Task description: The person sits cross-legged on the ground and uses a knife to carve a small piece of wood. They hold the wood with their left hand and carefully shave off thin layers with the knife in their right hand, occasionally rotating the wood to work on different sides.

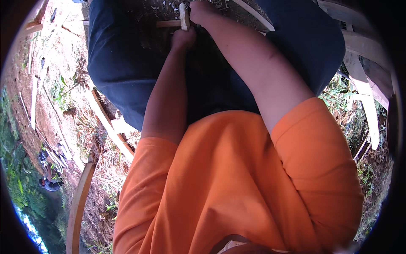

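Observation:
Near the top edge, my left hand (pixel 183 39) is closed around the lower end of a short, pale wooden piece (pixel 184 17), which points upward. Just to the right of it, my right hand (pixel 202 12) is curled closed at the picture's upper edge. What its fingers hold, if anything, is hidden. Behind the pale piece, a thin brown wooden strip (pixel 168 23) lies crosswise. Both hands are between my knees, low over dark ground with small pale chips.
Long wooden boards (pixel 363 82) lie at the right. To the left are a curved board (pixel 80 205), a narrow plank (pixel 111 127) and scattered sticks on reddish soil. A dark shoe (pixel 51 185) shows farther left, near green plants (pixel 31 199).

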Available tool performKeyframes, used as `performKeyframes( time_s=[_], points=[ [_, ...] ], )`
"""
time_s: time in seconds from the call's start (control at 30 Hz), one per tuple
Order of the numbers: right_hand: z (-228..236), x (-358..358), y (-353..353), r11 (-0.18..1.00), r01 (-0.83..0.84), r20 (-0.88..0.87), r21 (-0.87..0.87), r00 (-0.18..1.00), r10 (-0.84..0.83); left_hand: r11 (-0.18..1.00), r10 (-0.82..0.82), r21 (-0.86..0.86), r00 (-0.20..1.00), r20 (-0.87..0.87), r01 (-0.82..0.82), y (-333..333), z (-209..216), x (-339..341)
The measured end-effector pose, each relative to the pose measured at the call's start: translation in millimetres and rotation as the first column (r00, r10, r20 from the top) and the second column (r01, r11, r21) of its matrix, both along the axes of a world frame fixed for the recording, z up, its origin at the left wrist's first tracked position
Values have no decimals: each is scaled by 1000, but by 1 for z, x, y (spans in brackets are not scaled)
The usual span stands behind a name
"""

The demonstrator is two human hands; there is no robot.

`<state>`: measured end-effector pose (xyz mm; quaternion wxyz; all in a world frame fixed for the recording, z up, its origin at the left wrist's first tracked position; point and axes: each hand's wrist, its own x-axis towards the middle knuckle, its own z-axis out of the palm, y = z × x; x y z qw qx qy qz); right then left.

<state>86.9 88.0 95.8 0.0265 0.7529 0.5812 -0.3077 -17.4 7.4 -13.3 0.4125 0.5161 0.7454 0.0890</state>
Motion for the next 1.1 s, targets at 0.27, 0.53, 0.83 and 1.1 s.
performKeyframes(
  time_s=[0.27,0.53,0.83,1.1],
  points=[
    [5,52,2,954,-200,-167,-224,972,164,943,218,-318,907,361,-100,6,54,9],
    [0,52,5,857,-219,-41,-467,973,227,951,162,-306,923,350,-51,10,47,11],
    [60,13,-44,945,-211,-188,-248,968,167,972,122,-231,944,305,-51,10,-8,0],
    [60,21,-34,968,-113,-310,-223,950,39,944,216,-316,896,389,-91,7,44,8]
  ],
)
